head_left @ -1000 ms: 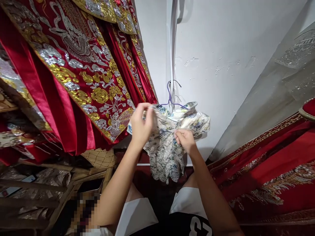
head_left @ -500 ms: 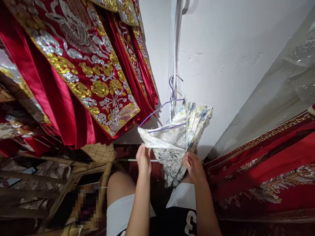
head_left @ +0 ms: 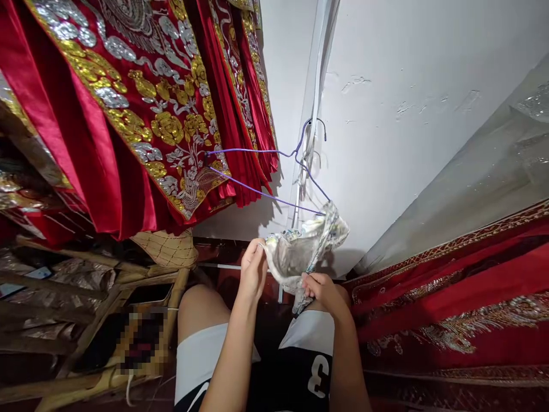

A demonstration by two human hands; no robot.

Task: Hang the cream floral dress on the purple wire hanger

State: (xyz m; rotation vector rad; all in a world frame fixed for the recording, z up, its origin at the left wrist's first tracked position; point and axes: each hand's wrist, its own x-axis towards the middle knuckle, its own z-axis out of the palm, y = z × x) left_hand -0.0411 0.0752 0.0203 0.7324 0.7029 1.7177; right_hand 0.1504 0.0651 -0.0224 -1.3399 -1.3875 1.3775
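Observation:
A pale floral garment (head_left: 295,257) hangs bunched between my hands, its upper right part still over the right end of a purple wire hanger (head_left: 261,151). The hanger's left arm is bare and sticks out in front of the red cloth, while its hook sits by a white vertical strip on the wall. My left hand (head_left: 253,266) is closed on the garment's left edge. Lower on the right, my right hand (head_left: 321,289) pinches the cloth near its seam. The garment's lower end dangles above my lap, partly hidden by my right hand.
Red embroidered costumes (head_left: 171,126) with gold and silver sequins hang at left. More red beaded cloth (head_left: 463,297) lies at right beneath clear plastic sheeting (head_left: 484,149). A bamboo chair (head_left: 175,292) holding a phone (head_left: 150,293) stands lower left, beside my knees.
The garment's left side has come off the hanger and bunched up lower down. The hanger has tilted, its left arm swinging up and left. Both hands still grip the cloth.

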